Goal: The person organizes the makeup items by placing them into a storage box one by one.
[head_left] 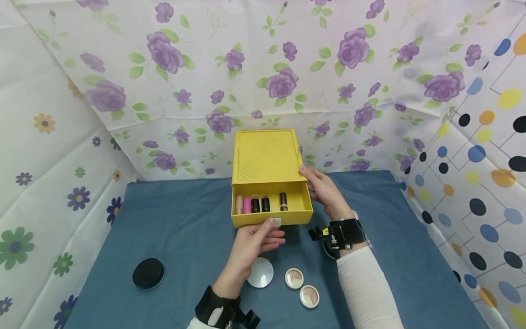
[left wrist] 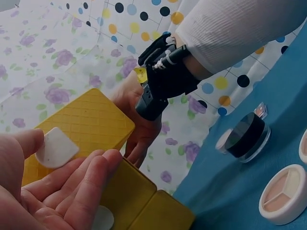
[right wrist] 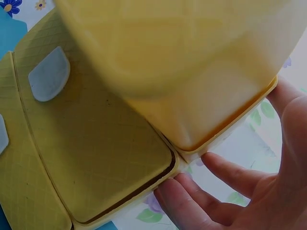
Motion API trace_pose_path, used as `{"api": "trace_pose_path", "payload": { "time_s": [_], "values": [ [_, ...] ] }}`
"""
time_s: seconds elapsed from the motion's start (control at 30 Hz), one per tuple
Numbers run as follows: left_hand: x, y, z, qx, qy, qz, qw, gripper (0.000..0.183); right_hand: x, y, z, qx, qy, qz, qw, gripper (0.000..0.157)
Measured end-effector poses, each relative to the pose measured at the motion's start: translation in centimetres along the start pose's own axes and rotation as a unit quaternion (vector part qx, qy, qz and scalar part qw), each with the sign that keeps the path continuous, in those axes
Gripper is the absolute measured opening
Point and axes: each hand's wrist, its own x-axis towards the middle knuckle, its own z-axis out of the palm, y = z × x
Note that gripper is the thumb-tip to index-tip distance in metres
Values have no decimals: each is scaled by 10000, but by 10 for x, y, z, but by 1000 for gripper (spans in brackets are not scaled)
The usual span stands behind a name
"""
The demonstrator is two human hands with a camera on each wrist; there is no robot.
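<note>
- One yellow box (head_left: 267, 157) stands at the centre of the frame, and its top drawer (head_left: 296, 218) extends toward the person.
- The left hand (head_left: 256, 242), below the centre, pinches the one white tab (head_left: 277, 222) of this drawer between thumb and fingers.
- The right hand (head_left: 328, 192), right of the centre, is not wrapped around anything; its rather straight fingers touch the right side of the box.
- Five small tubes are in the drawer: one beige tube (head_left: 239, 204), one pink tube (head_left: 247, 205) and three black tubes (head_left: 255, 204), of which one is standing apart to the right. If they carry writing, it is too small to read.
- The right wrist view shows two lower drawer fronts (right wrist: 110, 158), at its left side, each with a white tab.
- On the blue cloth (head_left: 185, 214), at the lower centre, are two round three-part palettes (head_left: 309, 296) and one whitish disc (head_left: 260, 273).
- One black round container (head_left: 148, 273) lies at the lower left.
- One black-lidded jar (left wrist: 245, 135) appears at the right of the left wrist view.
</note>
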Motion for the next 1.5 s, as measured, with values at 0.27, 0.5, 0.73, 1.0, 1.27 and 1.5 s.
{"api": "trace_pose_path", "payload": {
  "time_s": [0.27, 0.5, 0.73, 1.0, 1.27, 1.5],
  "values": [
    [16, 2, -3, 90, 75, 36, 9999, 54, -1, -2, 1, -23, 3, 44, 10000, 97],
    [37, 6, -8, 1, 107, -81, 9999, 61, -1, -2, 0, -95, 21, 118, 9999, 98],
    [54, 12, -11, 60, 295, -115, 9995, 65, 2, 1, 0, 39, -27, 70, 10000, 98],
    [67, 17, -13, 155, 382, -228, 9989, 64, 2, 1, 2, 154, -20, 99, 9998, 96],
    [71, 22, -15, 21, 328, -357, 9988, 59, 1, 0, 2, 181, -55, 108, 9998, 101],
    [72, 24, -15, 47, 343, -320, 9989, 55, 1, 0, 2, 150, 4, 125, 9998, 101]
  ]
}}
